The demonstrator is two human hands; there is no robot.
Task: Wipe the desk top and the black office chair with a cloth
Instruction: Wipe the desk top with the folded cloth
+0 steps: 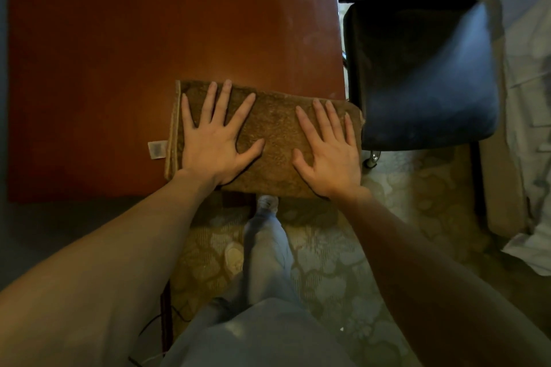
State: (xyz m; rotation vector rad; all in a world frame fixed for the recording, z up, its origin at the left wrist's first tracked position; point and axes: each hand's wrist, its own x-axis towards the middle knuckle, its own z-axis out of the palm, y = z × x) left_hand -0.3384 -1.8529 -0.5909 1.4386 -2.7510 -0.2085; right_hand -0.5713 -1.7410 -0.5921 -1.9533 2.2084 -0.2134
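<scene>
I press left hand and right hand on the cloth, fingers wide, five o'clock on the desk; chair at three.

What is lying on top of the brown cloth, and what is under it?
On the cloth, the left hand and the right hand press flat, fingers spread. Under it is the red-brown desk top; the covered part cannot be seen.

both hands, left hand and right hand, press flat on the brown cloth at the desk top's near edge.
</scene>
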